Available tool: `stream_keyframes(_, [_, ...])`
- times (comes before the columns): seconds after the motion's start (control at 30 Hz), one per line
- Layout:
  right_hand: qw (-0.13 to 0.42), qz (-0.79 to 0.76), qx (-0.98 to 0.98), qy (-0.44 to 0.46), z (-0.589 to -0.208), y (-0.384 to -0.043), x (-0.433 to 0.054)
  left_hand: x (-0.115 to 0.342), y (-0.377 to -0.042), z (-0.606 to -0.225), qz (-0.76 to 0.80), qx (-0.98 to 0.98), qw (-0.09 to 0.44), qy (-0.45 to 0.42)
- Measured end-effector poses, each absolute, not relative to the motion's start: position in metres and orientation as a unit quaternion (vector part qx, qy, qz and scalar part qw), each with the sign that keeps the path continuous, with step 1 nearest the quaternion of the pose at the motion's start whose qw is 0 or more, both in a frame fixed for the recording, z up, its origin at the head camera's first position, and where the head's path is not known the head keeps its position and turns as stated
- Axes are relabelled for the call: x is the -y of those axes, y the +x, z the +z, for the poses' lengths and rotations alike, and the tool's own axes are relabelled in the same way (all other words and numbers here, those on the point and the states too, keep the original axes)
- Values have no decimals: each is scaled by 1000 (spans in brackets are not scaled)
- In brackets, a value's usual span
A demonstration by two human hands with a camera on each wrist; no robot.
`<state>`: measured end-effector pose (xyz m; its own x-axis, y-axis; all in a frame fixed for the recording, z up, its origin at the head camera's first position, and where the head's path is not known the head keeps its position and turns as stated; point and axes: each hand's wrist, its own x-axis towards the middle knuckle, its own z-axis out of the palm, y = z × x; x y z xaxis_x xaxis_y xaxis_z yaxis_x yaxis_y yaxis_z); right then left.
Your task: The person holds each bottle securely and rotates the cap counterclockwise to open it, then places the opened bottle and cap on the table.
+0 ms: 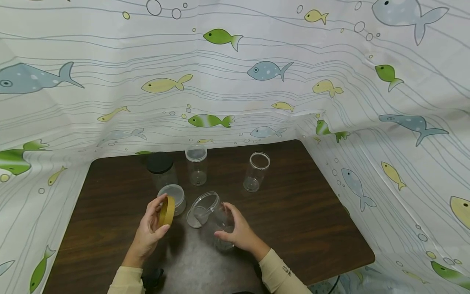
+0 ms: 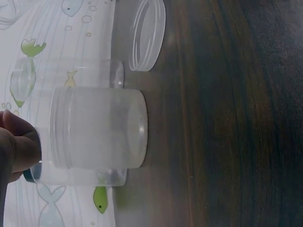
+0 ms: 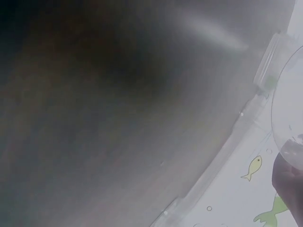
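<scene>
My left hand (image 1: 148, 226) pinches a gold-yellow lid (image 1: 167, 211) by its edge, holding it on its side above the table. In the left wrist view only part of that hand (image 2: 20, 147) shows. My right hand (image 1: 240, 230) grips a clear jar (image 1: 222, 218), tilted with its open mouth toward the left; its round base (image 3: 289, 113) shows in the right wrist view. A clear lid (image 1: 193, 220) lies on the table behind the tilted jar's mouth. Close beyond the yellow lid stands a short frosted jar (image 1: 178, 200).
At the back left stand a jar with a black lid (image 1: 160, 162) and a tall clear jar with a translucent lid (image 1: 196, 167). An uncapped clear jar (image 1: 256, 173) stands farther right. Fish-patterned curtains (image 1: 227, 98) surround the dark wooden table (image 1: 301, 212).
</scene>
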<state>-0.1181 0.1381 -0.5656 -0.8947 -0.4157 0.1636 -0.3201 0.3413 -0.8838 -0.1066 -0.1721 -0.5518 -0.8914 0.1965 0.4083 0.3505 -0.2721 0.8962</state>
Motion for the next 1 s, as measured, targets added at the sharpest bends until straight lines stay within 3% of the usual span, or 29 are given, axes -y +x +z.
stream_keyframes(1.0, [-6, -506, -853, -132, -572, -145, -148, 173, -107, -565, -713, 660, 56, -230])
